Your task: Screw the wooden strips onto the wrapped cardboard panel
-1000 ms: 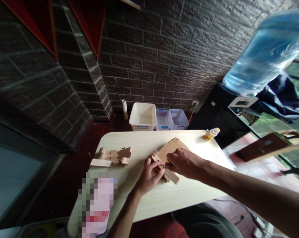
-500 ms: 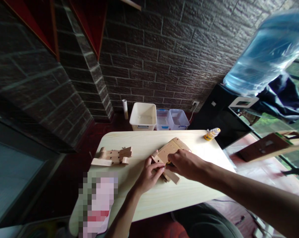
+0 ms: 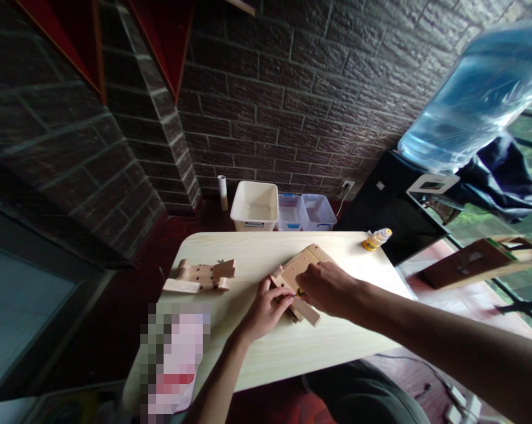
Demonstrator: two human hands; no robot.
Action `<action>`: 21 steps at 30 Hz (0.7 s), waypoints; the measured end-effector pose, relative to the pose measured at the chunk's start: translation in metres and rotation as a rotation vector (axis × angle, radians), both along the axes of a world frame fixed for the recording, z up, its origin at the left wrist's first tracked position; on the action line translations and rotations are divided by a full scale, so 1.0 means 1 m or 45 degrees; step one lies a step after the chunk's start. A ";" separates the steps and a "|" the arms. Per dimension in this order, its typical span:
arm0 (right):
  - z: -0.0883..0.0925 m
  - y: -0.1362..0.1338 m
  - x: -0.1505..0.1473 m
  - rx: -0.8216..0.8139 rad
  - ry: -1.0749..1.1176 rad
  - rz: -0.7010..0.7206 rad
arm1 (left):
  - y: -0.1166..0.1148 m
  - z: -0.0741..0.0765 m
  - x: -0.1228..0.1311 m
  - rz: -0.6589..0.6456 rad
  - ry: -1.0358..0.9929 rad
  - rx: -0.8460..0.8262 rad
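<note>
A wooden assembly (image 3: 298, 268) made of a drilled board and slats lies in the middle of the pale table (image 3: 292, 353). My left hand (image 3: 266, 309) is closed on a slat at its near left end. My right hand (image 3: 328, 288) is closed over a small tool with a yellow-and-black handle (image 3: 299, 291), pressed against the same slat; most of the tool is hidden under the fingers. The two hands almost touch.
A second set of wooden slats (image 3: 199, 277) lies at the table's left. A small yellow-capped bottle (image 3: 376, 238) lies at the far right corner. Behind the table stand a white bin (image 3: 255, 206) and clear boxes (image 3: 305, 212). A water jug (image 3: 473, 94) sits right.
Both hands stay on the wooden assembly with only a slight shift; the view has tilted a little.
</note>
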State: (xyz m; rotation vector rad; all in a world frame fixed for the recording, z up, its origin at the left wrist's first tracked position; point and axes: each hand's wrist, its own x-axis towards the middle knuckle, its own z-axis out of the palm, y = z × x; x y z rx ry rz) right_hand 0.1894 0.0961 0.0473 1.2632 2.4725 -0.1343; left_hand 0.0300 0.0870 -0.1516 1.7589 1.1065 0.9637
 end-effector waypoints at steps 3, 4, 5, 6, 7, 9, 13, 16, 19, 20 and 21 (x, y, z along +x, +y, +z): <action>-0.007 0.002 -0.005 0.043 -0.034 0.058 | 0.000 0.000 0.000 -0.001 0.010 -0.011; -0.008 0.003 -0.006 0.055 -0.049 0.074 | 0.000 0.000 0.000 -0.002 0.009 -0.011; -0.009 0.004 -0.008 0.068 -0.067 0.089 | 0.000 0.000 0.000 -0.002 0.008 -0.009; -0.008 0.005 -0.010 0.078 -0.083 0.106 | 0.000 0.000 -0.001 -0.004 0.008 -0.007; -0.007 0.006 -0.011 0.087 -0.095 0.123 | 0.000 -0.001 -0.001 -0.006 0.007 -0.004; -0.003 0.008 -0.013 0.088 -0.112 0.157 | 0.000 -0.001 -0.001 -0.009 0.006 -0.003; 0.003 0.008 -0.012 0.035 -0.140 0.196 | -0.001 -0.001 -0.001 0.000 -0.006 -0.007; -0.001 0.008 -0.010 0.003 -0.137 0.186 | 0.000 -0.001 -0.001 0.003 -0.017 -0.012; -0.005 0.008 -0.011 0.009 -0.159 0.157 | 0.000 -0.002 0.000 0.003 -0.018 -0.020; -0.006 0.008 -0.011 0.013 -0.164 0.163 | 0.000 -0.002 0.000 0.002 -0.017 -0.024; -0.007 0.008 -0.012 0.018 -0.168 0.177 | 0.001 -0.003 -0.001 -0.001 -0.016 -0.029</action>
